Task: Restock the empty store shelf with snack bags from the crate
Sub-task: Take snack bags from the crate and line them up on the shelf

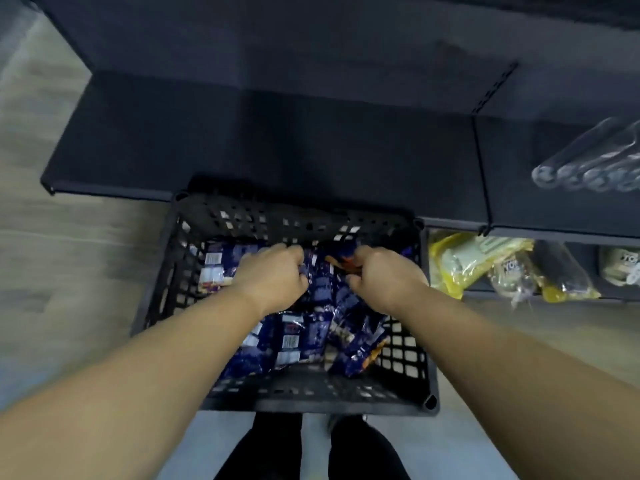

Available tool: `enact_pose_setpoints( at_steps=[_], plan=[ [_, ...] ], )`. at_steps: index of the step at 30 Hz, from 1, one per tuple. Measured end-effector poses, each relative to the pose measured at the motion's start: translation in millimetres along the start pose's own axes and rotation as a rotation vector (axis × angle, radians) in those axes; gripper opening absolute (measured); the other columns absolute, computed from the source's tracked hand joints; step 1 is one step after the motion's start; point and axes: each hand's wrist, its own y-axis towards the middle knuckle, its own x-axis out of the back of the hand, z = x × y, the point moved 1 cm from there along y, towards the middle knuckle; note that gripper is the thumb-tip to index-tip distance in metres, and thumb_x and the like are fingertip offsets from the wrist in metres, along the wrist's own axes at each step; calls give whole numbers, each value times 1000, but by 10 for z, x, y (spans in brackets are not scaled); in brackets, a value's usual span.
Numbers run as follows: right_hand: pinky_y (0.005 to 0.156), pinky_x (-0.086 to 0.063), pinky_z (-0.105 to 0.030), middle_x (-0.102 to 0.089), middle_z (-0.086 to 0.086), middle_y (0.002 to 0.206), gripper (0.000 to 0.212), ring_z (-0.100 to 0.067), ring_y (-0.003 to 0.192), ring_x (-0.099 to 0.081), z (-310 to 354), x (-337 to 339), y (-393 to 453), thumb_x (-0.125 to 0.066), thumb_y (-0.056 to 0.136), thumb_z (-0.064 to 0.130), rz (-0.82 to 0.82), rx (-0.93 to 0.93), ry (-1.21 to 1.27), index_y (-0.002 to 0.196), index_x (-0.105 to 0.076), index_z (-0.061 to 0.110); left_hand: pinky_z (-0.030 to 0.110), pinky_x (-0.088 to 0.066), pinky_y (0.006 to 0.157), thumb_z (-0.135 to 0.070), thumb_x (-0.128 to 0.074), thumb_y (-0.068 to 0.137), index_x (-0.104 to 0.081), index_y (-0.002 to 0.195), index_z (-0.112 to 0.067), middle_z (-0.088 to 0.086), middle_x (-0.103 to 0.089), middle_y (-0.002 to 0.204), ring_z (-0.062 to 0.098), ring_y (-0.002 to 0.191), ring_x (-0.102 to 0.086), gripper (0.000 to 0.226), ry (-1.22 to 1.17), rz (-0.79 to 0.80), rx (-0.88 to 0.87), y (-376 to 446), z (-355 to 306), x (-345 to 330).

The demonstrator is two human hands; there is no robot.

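A black lattice crate [311,398] stands on the floor below me, filled with several dark blue snack bags [298,344]. Both my hands are down inside it. My left hand [273,277] is curled over blue bags near the crate's far left side. My right hand [382,277] is closed on a blue bag with orange print at the far right side. The fingers of both are partly hidden among the bags. Just beyond the crate lies the dark, bare store shelf [242,147].
To the right, the neighbouring shelf section holds a row of clear plastic cups [595,164]. Beneath it, a lower shelf carries yellow and clear snack packets [485,265]. Wood-look floor runs to the left. My dark trouser legs [311,452] stand behind the crate.
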Motion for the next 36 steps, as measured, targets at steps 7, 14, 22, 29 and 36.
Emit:
enact_pose_setpoints(
  at_steps=[7, 14, 22, 29, 36],
  plan=[
    [72, -48, -36, -56, -11, 115, 33, -32, 93, -56, -117, -805, 480, -47, 98, 34, 120, -8, -20, 126, -43, 17, 42, -40, 96, -38, -55, 92, -43, 135, -22, 4, -48, 130, 26, 119, -47, 47, 36, 198, -5, 248, 322, -879],
    [89, -50, -42, -44, -10, 139, 52, -32, 120, -50, -192, -1556, 821, -56, 95, 31, 182, -10, 0, 142, -35, 21, 50, -21, 110, -6, -51, 84, -18, 148, -27, 5, -9, 155, 30, 139, -11, 75, 335, 345, -168, 339, 610, -1633],
    [88, -49, -45, -41, -10, 138, 54, -35, 121, -47, -288, -1795, 1186, -58, 94, 24, 167, -7, -12, 142, -33, 22, 56, -8, 115, -11, -41, 94, 9, 152, -30, 10, 11, 157, 37, 143, 3, 79, 518, 381, -236, 457, 690, -1960],
    [92, -47, -46, -37, -12, 144, 65, -36, 125, -46, -418, -1769, 1255, -59, 93, 37, 179, -15, -2, 148, -27, 20, 52, -12, 114, -17, -43, 96, 4, 152, -38, 9, -21, 146, 33, 131, -21, 75, 583, 427, -327, 538, 601, -2046],
    [88, -49, -42, -39, -12, 144, 58, -36, 120, -51, -459, -1596, 1259, -60, 93, 21, 144, -53, 34, 144, -32, 19, 32, -41, 82, -60, -50, 86, -51, 122, -26, 1, -54, 107, 19, 99, -51, 50, 147, 612, -100, 492, 534, -1388]
  ],
)
